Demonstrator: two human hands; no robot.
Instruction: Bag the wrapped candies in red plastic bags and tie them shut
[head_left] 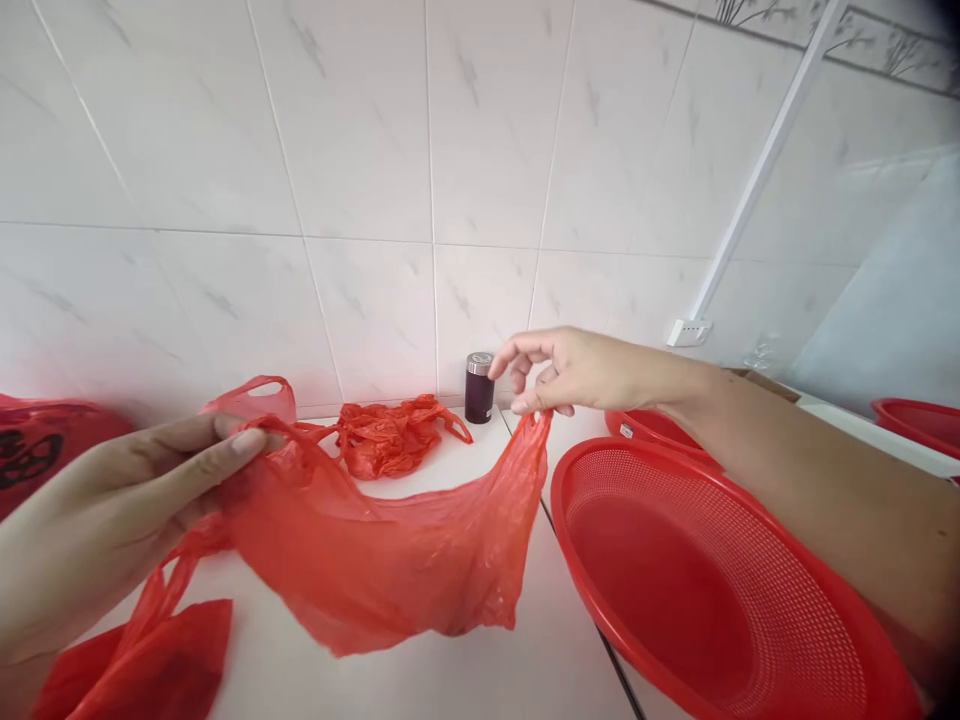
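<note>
A thin red plastic bag hangs stretched between my two hands above the white table. My left hand pinches its left end between thumb and fingers. At the bag's right end, my right hand grips a gathered corner between thumb and finger, with the other fingers loosely curled. Behind the held bag lies a crumpled heap of red plastic bags. Another red bag rests on the table below my left hand.
A large red perforated basket stands at the right, with another red basket behind it. By the tiled wall is a dark lidded cup. A red bag with black print sits far left; a wall socket is at right.
</note>
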